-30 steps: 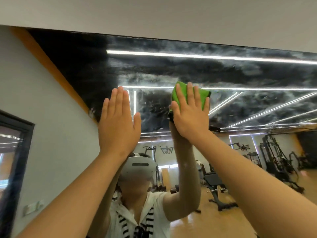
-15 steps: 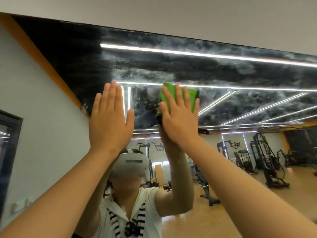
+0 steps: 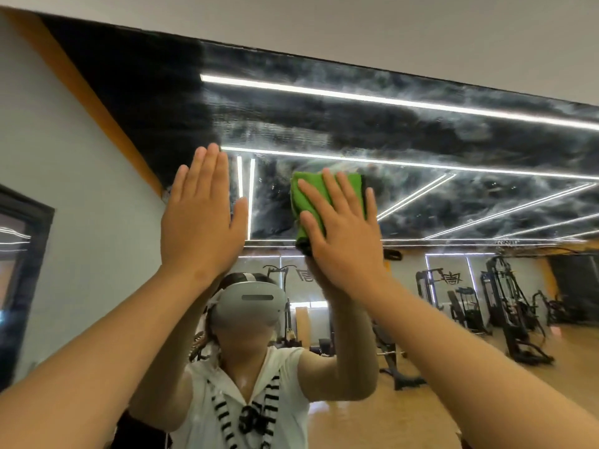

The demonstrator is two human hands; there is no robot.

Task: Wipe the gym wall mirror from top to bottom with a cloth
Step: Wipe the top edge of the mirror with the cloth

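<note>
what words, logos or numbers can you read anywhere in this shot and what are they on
None can be read.
Dark wall emblem reflected in the mirror: too blurred to read.
Second emblem, beside the right hand: blurred, partly hidden.
Dark mark on the white top: no legible letters.

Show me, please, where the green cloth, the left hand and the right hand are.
green cloth (image 3: pixel 299 204), head view, its bare left edge.
left hand (image 3: pixel 201 222), head view, back of the hand.
right hand (image 3: pixel 346 241), head view, back of the hand.
</note>
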